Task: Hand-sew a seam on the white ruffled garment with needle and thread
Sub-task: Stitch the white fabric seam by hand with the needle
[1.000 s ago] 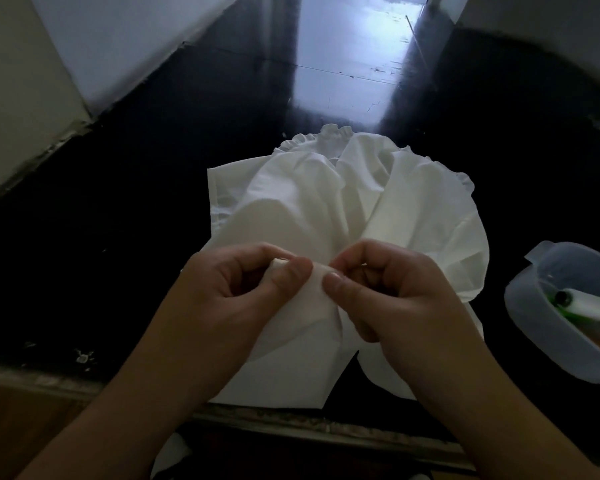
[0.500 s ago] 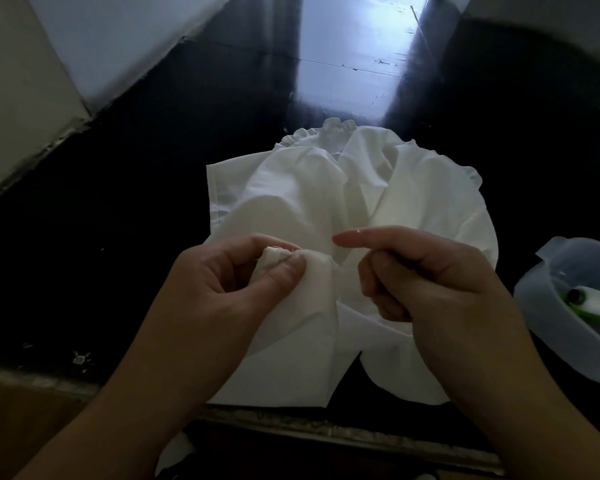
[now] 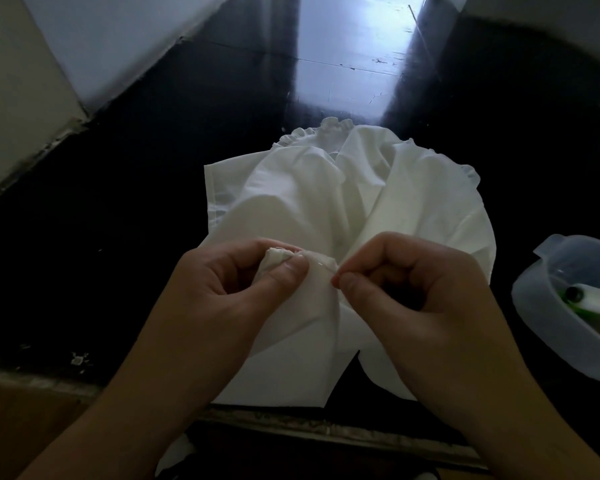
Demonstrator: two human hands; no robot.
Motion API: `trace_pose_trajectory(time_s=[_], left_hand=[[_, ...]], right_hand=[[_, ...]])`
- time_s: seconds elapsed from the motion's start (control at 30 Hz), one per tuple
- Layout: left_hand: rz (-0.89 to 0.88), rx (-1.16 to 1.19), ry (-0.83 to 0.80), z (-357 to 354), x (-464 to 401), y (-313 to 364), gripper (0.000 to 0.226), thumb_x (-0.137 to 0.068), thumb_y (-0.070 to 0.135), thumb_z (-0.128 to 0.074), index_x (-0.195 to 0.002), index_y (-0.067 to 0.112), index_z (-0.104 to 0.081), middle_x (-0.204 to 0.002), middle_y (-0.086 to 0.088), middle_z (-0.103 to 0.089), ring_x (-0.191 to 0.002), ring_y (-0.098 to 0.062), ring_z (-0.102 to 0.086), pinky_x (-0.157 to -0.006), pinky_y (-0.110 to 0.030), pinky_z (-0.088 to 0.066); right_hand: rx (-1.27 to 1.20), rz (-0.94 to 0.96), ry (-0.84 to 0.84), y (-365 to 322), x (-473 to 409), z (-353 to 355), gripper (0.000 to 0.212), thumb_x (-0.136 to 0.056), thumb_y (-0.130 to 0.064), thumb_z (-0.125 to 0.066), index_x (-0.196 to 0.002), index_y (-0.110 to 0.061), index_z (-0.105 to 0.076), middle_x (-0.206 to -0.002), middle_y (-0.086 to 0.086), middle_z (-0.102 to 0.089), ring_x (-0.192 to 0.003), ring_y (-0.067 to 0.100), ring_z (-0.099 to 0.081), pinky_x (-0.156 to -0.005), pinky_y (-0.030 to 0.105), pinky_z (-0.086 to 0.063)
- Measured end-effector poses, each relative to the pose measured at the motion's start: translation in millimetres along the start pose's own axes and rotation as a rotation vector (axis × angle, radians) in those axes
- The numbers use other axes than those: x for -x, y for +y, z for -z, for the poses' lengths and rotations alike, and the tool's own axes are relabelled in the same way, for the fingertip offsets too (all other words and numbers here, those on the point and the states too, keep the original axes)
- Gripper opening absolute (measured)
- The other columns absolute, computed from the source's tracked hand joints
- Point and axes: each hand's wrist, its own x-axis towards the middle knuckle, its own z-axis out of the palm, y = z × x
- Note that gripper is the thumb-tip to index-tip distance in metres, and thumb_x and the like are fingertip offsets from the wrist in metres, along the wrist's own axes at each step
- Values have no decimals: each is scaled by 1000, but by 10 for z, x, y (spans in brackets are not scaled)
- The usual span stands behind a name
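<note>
The left hand [image 3: 236, 289] pinches a small bunched fold of the white cloth [image 3: 326, 209] between its thumb and curled fingers. Just to the right of that thumb, the right hand [image 3: 409, 289] has its fingers curled in, and its thumb and first finger pinch something tiny at the fold. A thin shiny line there may be the needle [image 3: 321, 263], but it is hard to make out. No thread can be made out. The lower part of the cloth is hidden behind both hands. Past the fingers the cloth spreads over a dark table [image 3: 153, 209], with a frilly edge at the far side. Off to the right of the right hand sits a plastic tub [image 3: 548, 306], cut off by the edge, with a white roll [image 3: 593, 299] inside.
</note>
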Motion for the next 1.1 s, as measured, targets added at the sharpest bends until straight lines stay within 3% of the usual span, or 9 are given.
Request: trace_pose_trajectory(time_s=[0.13,0.3,0.43,0.6,0.77,1.1], left_hand=[[-3,-16,-6,6,1,-5,20,-82,41,-70,-92,30,-83,-85,-1,-81,-80,-20,-79,-70,-36,-60],[-6,-27,-15,11,-4,-5,17,-85,37,-70,-90,29,-83,-84,0,-81,-78,-17,-79,-67,-26,-62],[-10,-52,-22,12,-3,-7,16,-86,38,-69,-90,30,-83,-84,0,-81,-79,-17,-79,-69,-28,-62],[-14,-54,-23,7,2,9,16,-85,39,-69,-90,30,-83,-83,1,-81,-77,-15,-78,-69,-25,-62],[-25,-51,-21,-1,-3,12,18,-85,35,-69,-89,25,-83,-82,1,-80,-75,-14,-77,-64,-20,-60],[-39,-62,-26,-7,-6,10,16,-88,33,-69,-88,24,-83,-81,1,-80,-74,-13,-77,-62,-19,-58]], right_hand=[[14,-11,-11,4,-3,-13,10,-85,-17,-73,-76,-20,-72,-58,5,-65,-49,18,-57,-49,23,-41],[25,-14,-10,12,-3,-16,12,-86,-16,-73,-75,-20,-72,-56,6,-63,-49,26,-56,-48,23,-40],[15,-21,-14,18,0,-14,11,-86,-18,-72,-75,-20,-72,-55,6,-62,-45,17,-51,-49,19,-37],[31,-12,-3,29,-1,-29,13,-86,-15,-73,-75,-20,-71,-55,7,-63,-49,27,-55,-50,23,-39],[54,2,-6,33,12,-25,13,-87,-15,-72,-75,-21,-70,-53,5,-60,-44,13,-48,-50,15,-34],[81,-25,-11,2,24,-26,9,-87,-19,-69,-78,-22,-69,-50,3,-57,-41,6,-44,-48,12,-32]])
